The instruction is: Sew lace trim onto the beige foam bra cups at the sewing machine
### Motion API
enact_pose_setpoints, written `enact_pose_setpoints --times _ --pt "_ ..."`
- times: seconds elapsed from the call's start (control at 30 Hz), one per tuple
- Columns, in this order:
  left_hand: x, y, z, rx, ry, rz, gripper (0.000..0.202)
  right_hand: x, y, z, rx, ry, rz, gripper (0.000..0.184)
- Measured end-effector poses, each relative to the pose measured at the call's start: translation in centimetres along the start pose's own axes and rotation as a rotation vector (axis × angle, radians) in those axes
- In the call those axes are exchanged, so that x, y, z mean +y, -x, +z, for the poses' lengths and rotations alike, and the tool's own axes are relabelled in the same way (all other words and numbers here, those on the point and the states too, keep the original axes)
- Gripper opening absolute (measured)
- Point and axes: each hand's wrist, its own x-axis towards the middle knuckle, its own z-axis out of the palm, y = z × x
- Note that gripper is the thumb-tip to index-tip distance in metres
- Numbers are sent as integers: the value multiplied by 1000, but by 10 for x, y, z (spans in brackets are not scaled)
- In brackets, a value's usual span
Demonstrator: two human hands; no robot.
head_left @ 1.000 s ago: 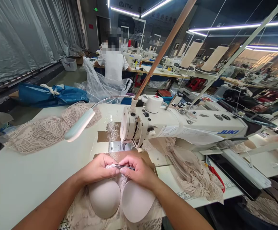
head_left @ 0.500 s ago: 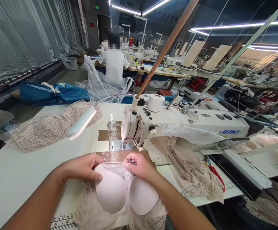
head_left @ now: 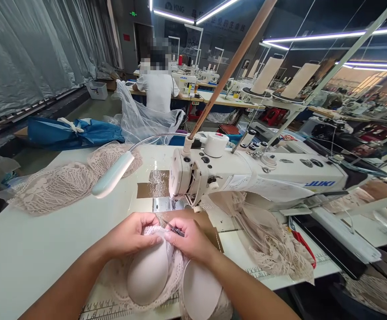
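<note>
White sewing table (head_left: 29,249) bore a lace bra (head_left: 148,278) at its front edge. Left hand (head_left: 131,235) pinched the centre lace; right hand (head_left: 188,240) gripped thread snips (head_left: 174,229). Judged light, limp, snag-prone; best held by the moulded cups.

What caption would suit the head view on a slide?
At a sewing machine, the left hand and right hand pinch a lace bra at its centre, the right also holding thread snips.

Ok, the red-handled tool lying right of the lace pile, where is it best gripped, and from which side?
Probably by the red handle, from above on its right side: it lies flat and bare on the table, while the lace pile crowds its left and its far end points toward the machine.
</note>
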Motion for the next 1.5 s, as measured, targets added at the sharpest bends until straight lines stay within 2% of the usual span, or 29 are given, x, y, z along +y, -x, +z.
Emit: enact_pose_setpoints --times 0.1,0.3,0.47,0.6,0.73,0.87,1.17,1.37,1.5 --pt "-2 -2 5 8 53 -5 28 -4 1 0 16 -2 -54 14" --pt "-1 -5 9 -63 184 -11 37 -3 2 -4 56 -61 -149 23" --pt "5 -3 10 -53 237 -40 34 6 3 -17 25 -102 -142 34" --pt "6 -3 10 -1 243 -44 36 7 5 -20 11 -98 -122 28" --pt "1 -6 11 5 289 -67 40 3 5 -14 -48 -137 -64 23" --pt "-3 -8 12 -20 311 -81 39 -5 5 -8 -9 -98 -47 17" --pt "-3 -7 13 -48 301 -84 44 -3 4 -5 -5 -154 -56 16" --pt "-3 -8 14 -47 233 -66 50 -2 4 -6 28 -114 -85 12" --pt "-5 -10 15 -39 196 -46 49 0 3 -7 -37 -180 -19 15"
